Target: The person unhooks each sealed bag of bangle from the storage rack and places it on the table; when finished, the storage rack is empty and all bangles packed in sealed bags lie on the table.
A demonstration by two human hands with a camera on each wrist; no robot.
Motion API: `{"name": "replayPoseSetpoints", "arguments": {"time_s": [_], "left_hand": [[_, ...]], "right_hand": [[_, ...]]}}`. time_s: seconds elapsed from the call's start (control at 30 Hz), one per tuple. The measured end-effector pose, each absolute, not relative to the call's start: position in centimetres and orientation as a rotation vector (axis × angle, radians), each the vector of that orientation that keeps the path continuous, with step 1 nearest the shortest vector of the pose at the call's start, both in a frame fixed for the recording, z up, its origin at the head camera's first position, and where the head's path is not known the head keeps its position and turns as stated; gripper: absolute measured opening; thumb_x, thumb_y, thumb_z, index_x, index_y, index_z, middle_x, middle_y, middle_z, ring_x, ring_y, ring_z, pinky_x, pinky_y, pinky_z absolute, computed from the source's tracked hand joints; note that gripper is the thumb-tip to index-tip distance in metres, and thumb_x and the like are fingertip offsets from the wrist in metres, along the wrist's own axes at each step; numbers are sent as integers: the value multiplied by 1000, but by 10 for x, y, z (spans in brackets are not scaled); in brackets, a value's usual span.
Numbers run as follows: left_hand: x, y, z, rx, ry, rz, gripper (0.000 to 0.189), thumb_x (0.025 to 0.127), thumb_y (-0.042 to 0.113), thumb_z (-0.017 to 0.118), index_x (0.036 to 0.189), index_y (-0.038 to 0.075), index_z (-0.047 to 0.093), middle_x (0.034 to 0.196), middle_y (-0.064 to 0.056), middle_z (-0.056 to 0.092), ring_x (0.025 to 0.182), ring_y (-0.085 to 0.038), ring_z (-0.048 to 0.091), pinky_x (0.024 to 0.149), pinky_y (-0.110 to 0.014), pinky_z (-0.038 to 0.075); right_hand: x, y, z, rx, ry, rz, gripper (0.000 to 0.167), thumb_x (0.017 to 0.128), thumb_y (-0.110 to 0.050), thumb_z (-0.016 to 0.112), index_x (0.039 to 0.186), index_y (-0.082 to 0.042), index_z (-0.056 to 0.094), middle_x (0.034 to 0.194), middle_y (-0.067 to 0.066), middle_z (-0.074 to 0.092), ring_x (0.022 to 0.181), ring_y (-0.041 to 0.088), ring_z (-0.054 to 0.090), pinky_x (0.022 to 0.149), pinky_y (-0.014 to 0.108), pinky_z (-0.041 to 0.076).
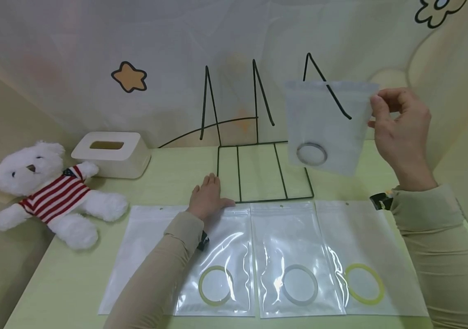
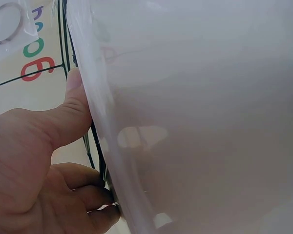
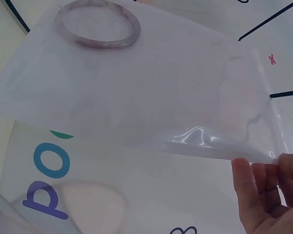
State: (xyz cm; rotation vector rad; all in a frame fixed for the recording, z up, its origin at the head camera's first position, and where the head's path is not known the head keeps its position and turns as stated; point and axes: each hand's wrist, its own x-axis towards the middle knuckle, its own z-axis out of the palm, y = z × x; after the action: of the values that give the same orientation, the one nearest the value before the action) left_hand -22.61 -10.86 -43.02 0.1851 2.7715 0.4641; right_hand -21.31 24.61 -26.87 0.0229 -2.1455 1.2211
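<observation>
My right hand (image 1: 404,123) pinches the upper right corner of a clear zip bag (image 1: 332,105) between thumb and fingers. Inside that bag lies a mottled purple-grey bangle (image 1: 312,154), also seen in the right wrist view (image 3: 100,44). The bag hangs upright at the right-hand prong (image 1: 328,84) of a black wire rack, whose slanting arm shows in front of it. My left hand (image 1: 207,198) rests at the front left corner of the rack's base (image 1: 258,201), fingers stretched forward and thumb along the front wire. A bag covers much of the left wrist view.
Along the table's front lie several clear zip bags: two with yellow bangles (image 1: 215,285) (image 1: 364,284), one with a pale bangle (image 1: 299,284). On the left are a white tissue box (image 1: 112,155) and a teddy bear (image 1: 49,192) in a striped shirt. A printed curtain (image 1: 168,55) stands behind.
</observation>
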Motion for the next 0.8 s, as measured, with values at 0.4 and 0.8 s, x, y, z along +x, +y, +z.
{"name": "replayPoseSetpoints", "arguments": {"time_s": [0.4, 0.8], "left_hand": [[-226, -108, -430, 175, 2771, 481, 98, 88, 51, 65, 153, -3, 16, 160, -17, 5, 148, -30, 3, 116, -52, 9], [-227, -108, -432, 177, 2773, 471, 98, 88, 52, 65, 153, -3, 16, 160, -17, 5, 148, -29, 3, 117, -52, 9]], "right_hand": [[-199, 251, -264, 3, -2140, 1219, 16, 95, -17, 61, 100, -3, 67, 87, -11, 56, 68, 3, 56, 56, 9, 46], [-181, 258, -259, -26, -2224, 1158, 25, 96, -18, 58, 109, 3, 64, 94, -14, 53, 80, 3, 52, 60, 6, 46]]}}
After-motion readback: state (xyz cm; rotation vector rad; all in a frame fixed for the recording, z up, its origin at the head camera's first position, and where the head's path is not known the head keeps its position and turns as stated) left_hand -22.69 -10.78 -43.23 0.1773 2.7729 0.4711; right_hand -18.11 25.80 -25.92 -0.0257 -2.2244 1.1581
